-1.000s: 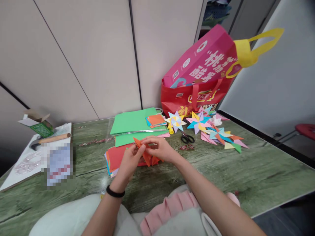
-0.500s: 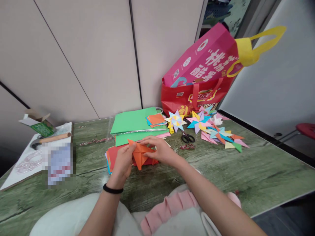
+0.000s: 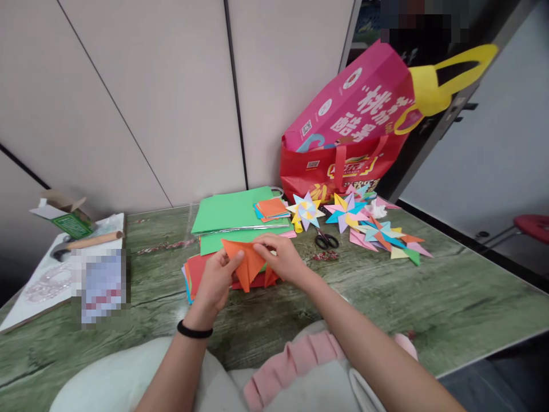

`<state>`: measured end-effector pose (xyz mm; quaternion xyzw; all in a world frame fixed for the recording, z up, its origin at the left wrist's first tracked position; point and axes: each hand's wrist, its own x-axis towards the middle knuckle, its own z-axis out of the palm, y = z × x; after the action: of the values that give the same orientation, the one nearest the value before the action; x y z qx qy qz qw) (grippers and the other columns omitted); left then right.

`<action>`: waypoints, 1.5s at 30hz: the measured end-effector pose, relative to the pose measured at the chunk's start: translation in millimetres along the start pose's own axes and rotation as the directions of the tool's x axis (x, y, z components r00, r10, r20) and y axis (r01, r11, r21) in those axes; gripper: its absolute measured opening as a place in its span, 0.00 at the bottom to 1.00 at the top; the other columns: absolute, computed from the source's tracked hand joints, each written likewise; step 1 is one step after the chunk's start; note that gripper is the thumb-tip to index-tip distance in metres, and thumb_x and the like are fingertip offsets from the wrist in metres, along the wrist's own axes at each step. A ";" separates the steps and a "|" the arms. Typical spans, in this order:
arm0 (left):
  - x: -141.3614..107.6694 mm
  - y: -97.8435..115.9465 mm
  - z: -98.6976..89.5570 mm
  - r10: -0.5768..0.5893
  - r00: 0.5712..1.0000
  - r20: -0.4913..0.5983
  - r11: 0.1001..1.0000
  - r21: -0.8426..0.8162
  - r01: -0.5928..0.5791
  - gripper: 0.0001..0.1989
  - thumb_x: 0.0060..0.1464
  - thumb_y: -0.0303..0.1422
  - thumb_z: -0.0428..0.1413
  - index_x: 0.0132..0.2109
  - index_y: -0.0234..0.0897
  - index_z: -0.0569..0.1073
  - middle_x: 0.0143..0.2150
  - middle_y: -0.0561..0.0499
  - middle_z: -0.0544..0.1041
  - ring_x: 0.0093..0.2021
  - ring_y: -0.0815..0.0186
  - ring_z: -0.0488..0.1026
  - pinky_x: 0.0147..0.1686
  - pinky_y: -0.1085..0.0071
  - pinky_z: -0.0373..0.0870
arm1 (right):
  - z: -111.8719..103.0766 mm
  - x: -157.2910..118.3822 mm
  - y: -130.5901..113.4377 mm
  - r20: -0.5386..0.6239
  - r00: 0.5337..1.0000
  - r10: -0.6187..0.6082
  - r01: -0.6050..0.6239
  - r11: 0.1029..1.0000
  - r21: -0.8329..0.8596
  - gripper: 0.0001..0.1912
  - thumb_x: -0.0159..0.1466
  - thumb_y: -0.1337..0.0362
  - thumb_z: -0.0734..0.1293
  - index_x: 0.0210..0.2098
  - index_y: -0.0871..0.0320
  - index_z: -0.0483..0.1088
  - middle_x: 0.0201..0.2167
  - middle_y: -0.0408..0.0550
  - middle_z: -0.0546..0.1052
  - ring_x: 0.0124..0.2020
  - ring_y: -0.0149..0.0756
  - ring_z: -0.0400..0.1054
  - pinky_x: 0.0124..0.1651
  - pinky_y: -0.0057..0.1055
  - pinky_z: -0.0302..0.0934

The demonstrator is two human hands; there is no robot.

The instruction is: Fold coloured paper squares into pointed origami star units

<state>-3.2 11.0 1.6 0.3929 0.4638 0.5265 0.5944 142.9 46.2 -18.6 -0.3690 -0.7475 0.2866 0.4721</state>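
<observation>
One table (image 3: pixel 386 303) with a green wood-grain top carries everything. On its far right side, one pink bag (image 3: pixel 355 97) with a yellow handle leans at a tilt above the front of one red bag (image 3: pixel 313 171). At the far left lies one white board (image 3: pixel 19 316). Near the middle, towards the far edge, are two green paper layers, a farther one (image 3: pixel 231 209) and a nearer one (image 3: pixel 210 245); just nearer lies one stack of larger sheets with a red top (image 3: pixel 201 267). Two hands work above this stack: the left hand (image 3: pixel 218 280) pinches the left part of one folded orange paper (image 3: pixel 242 263), thumb on its near face, while the right hand (image 3: pixel 278 257) holds its right edge with the fingertips. One more orange piece (image 3: pixel 271 277) shows below the right hand. On the board are one hammer (image 3: pixel 92 241) and one open green box (image 3: pixel 75 224). Two many-coloured paper stars, a left one (image 3: pixel 306 211) and a right one (image 3: pixel 346 213), lie near the red bag, with a cluster of folded pieces (image 3: pixel 388 234), too overlapped to count, to their right. Smaller still are one stack of small squares (image 3: pixel 272 207), orange on top, upon the farther green layer; one pair of black-handled scissors (image 3: pixel 326 240) nearer than the stars; and one crumpled white piece (image 3: pixel 378 209) by the cluster.
</observation>
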 end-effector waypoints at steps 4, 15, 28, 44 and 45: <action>-1.1 0.6 0.6 -0.031 0.997 -0.073 0.999 0.014 0.032 0.21 0.28 0.37 0.67 0.31 0.33 0.72 0.24 0.52 0.76 0.20 0.69 0.70 0.20 0.74 0.66 | 0.0 0.2 0.9 0.003 0.992 0.126 -0.126 0.991 0.042 0.11 0.59 0.62 0.61 0.24 0.59 0.69 0.24 0.44 0.72 0.27 0.32 0.63 0.29 0.27 0.55; 3.8 0.4 -4.1 0.006 0.971 -0.239 0.995 -0.094 -0.029 0.17 0.27 0.38 0.67 0.25 0.32 0.72 0.21 0.52 0.76 0.20 0.68 0.71 0.18 0.75 0.64 | -0.7 1.2 -0.6 0.185 0.903 0.387 -0.428 0.792 0.435 0.25 0.55 0.44 0.61 0.20 0.61 0.68 0.21 0.44 0.69 0.22 0.29 0.64 0.24 0.26 0.60; 2.5 -3.3 -0.8 0.051 0.976 -0.212 0.996 -0.061 -0.065 0.17 0.29 0.39 0.66 0.25 0.31 0.73 0.21 0.52 0.76 0.18 0.70 0.69 0.16 0.77 0.61 | 1.4 -1.5 2.5 0.206 0.962 0.181 -0.258 0.853 0.454 0.08 0.47 0.67 0.68 0.29 0.59 0.68 0.27 0.41 0.73 0.29 0.29 0.68 0.38 0.31 0.65; 3.9 -7.1 -2.5 0.128 0.976 -0.177 0.991 0.050 -0.121 0.15 0.31 0.38 0.66 0.26 0.31 0.76 0.21 0.52 0.75 0.20 0.71 0.68 0.18 0.78 0.63 | -3.4 -4.5 -12.2 0.110 0.994 0.021 -0.053 0.954 0.295 0.08 0.50 0.73 0.66 0.30 0.58 0.70 0.41 0.48 0.68 0.40 0.33 0.66 0.33 0.25 0.63; 3.5 -6.7 -2.2 0.123 0.977 -0.172 0.992 0.048 -0.117 0.15 0.31 0.38 0.66 0.26 0.31 0.76 0.21 0.52 0.75 0.20 0.71 0.68 0.19 0.77 0.64 | -2.9 -4.5 -11.4 0.099 0.995 0.022 -0.050 0.954 0.295 0.07 0.50 0.73 0.66 0.30 0.58 0.70 0.40 0.48 0.68 0.40 0.33 0.66 0.33 0.25 0.63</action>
<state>-3.5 13.5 -5.9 0.3834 0.4994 0.5851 0.5111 143.6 36.4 -10.9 -0.2933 -0.7108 0.4214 0.4808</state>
